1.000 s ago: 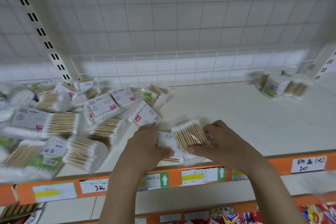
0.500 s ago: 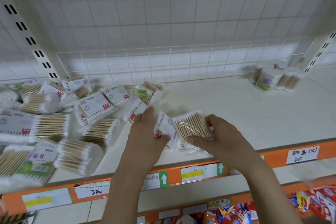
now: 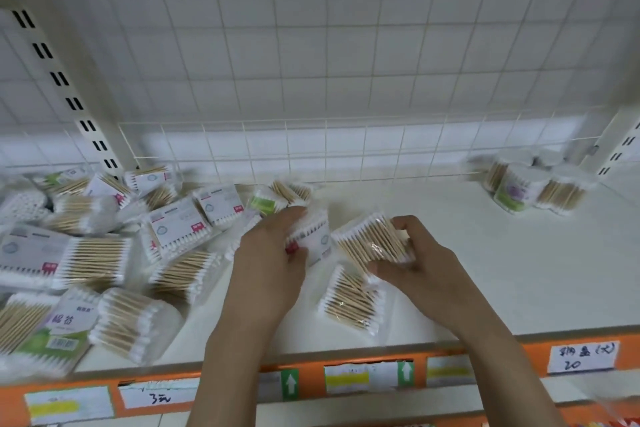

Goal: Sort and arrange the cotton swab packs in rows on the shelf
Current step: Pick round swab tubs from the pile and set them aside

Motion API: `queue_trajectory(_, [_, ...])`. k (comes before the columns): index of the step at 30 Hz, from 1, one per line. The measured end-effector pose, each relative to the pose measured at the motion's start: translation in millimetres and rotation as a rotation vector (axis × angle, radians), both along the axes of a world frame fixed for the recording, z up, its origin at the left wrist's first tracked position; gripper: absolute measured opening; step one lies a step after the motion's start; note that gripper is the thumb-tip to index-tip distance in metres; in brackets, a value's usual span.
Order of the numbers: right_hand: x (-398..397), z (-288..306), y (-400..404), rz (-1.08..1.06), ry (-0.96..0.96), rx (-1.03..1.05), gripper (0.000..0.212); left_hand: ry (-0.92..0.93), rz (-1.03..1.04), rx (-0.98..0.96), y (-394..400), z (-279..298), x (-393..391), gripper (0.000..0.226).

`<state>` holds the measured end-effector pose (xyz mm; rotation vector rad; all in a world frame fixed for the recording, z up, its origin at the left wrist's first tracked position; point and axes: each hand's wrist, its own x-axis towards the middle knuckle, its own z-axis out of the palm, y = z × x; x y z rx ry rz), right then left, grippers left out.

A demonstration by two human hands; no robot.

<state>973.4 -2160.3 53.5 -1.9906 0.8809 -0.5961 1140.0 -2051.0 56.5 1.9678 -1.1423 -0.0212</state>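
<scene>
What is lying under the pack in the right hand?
Another swab pack lies flat on the shelf just below the raised pack in the right hand. The hand covers its far corner, and nothing shows beneath it.

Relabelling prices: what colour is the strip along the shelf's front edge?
Orange, on the shelf's front-edge strip, seen in the head view.

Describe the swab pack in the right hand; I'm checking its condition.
The swab pack is a flat, clear plastic bag of wooden-stemmed swabs with white cotton tips at both ends. It looks intact. The right hand pinches it, tilted, above the shelf, with another pack lying below.
</scene>
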Motion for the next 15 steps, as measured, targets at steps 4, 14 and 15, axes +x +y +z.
queue_trajectory(4, [11.0,6.7,-12.1,0.068,0.035,-0.045,0.042,-0.070,0.019,-0.077,-1.4,15.8,7.8,0.050])
queue_trajectory(14, [23.4,11.0,-41.4,-0.014,-0.059,-0.122,0.055,-0.052,0.091,-0.077,-26.8,17.1,20.9,0.042])
queue_trajectory(15, [24.1,12.5,-45.6,-0.035,-0.074,-0.137,0.053,-0.065,0.079,-0.078,-31.0,17.3,22.1,0.041])
